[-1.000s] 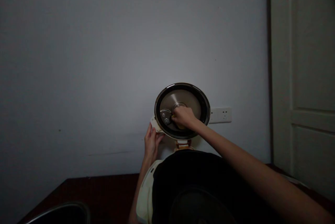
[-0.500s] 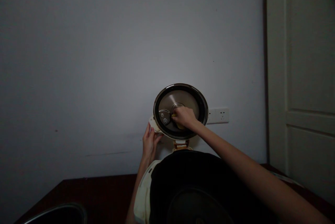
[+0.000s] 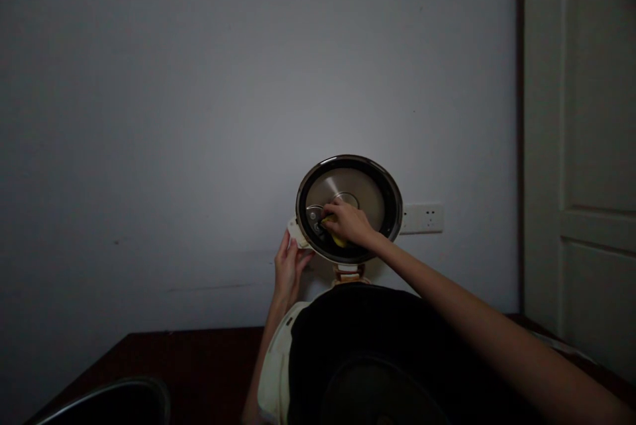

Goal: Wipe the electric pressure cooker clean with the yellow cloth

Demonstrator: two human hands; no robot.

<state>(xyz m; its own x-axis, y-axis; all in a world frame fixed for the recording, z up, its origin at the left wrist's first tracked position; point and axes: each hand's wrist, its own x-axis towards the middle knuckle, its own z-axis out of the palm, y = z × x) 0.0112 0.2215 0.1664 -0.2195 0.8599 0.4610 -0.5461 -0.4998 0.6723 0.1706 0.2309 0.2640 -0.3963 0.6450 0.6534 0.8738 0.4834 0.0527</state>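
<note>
An electric cooker (image 3: 275,372) with a white body and a dark, deep inside fills the lower middle of the view. Its round lid (image 3: 370,190) stands raised on a rear hinge (image 3: 348,273), with the metal inner side facing me. My left hand (image 3: 287,269) is closed on the white tab (image 3: 297,233) at the lid's lower left edge. Pressed to the inner plate beside the small round valve parts, my right hand (image 3: 350,223) grips a yellow cloth (image 3: 338,240). Part of the cloth is hidden under its fingers.
Behind the lid is a pale wall (image 3: 199,114) with a white socket plate (image 3: 428,218) to its right. The cooker is on a dark red table (image 3: 209,352). A dark round vessel (image 3: 104,408) with a shiny rim sits at lower left. A door (image 3: 596,167) stands at right.
The right hand with the yellow cloth has shifted slightly left across the plate toward the valve parts, and more yellow shows. The whole view has moved a little; the left hand keeps its hold.
</note>
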